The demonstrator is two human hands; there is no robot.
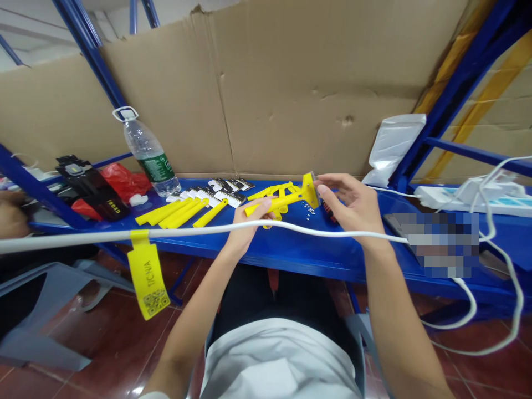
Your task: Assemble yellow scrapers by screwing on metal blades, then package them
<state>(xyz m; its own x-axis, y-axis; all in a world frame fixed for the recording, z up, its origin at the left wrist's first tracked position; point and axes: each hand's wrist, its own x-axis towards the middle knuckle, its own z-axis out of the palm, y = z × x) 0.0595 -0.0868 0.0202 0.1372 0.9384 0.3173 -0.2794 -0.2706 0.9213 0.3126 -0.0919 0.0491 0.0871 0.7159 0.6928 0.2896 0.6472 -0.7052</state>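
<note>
a blue metal work table (303, 249) runs across the view beneath a tall sheet of brown cardboard (291, 94), with a dark red tiled floor (112, 338) below. above the table, the yellow plastic tool with a tubular handle and a broad flat head (293, 198) lies between the person's two hands. the left hand (243, 238) is closed around the handle near its tail end, thumb along the top, and the rounded end sticks out a little past the thumb toward the left. the right hand (355, 202) is at the other end, fingers half curled, with the index fingertip and thumb right by the outer edge of the head; whether they pinch it cannot be told.

the tool is bright yellow all over, its handle smooth and nearly level, its head standing crosswise to it, with a thin greyish strip along the edge beside the right fingertips. behind and below it lie more yellow plastic pieces (286, 188), heaped together, and small pale bits (308, 210) are scattered near the right hand. to the left, a row of yellow handles with black-and-white cards (178, 213) rests near a clear plastic bottle with a green label (152, 158).
</note>
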